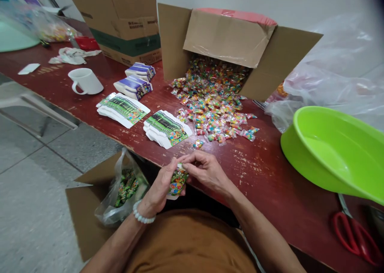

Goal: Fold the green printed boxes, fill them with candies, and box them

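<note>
Close to my body, just off the table's front edge, my left hand is wrapped round a small green printed candy box. My right hand has its fingers pinched at the white top end of that box; whether anything else is between them is hidden. Beyond my hands lie two fanned stacks of flat green cartons, the nearer stack and the farther stack. Many small clear packets of colourful candies spill from a tipped cardboard box onto the red table.
A green basin stands at the right, with red-handled scissors below it. An open floor carton holds a plastic bag of green boxes. Farther left are a white mug, purple cartons and a tall carton.
</note>
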Demonstrator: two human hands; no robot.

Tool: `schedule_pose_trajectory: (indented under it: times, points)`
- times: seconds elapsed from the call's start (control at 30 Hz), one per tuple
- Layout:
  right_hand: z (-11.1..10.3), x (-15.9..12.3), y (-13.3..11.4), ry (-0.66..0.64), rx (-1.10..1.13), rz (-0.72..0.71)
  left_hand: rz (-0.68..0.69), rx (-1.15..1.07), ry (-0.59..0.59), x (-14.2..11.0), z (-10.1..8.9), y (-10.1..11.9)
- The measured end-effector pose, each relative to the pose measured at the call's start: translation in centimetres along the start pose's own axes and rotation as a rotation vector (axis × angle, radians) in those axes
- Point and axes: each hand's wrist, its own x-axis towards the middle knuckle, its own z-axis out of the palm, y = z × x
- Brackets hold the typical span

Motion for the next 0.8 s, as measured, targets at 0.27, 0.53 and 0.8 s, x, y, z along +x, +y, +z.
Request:
schedule_pose_trajectory:
  times: [0.27,0.53,0.8]
  points:
    - [-0.4,-0.2,1.6,-0.106,-0.342,-0.225,-0.211,-0.291,0.099,-0.4,0.0,-1.1]
    - [-5.2,4.8,3.3,0.312,-1.159,0.133,-0.196,-0.181,-0.015,-3.1,-4.3,-3.7]
    - [-4.9,5.2,3.8,0.267,-0.869,0.216,-0.284,0.458,-0.323,-4.9,-12.8,-2.0]
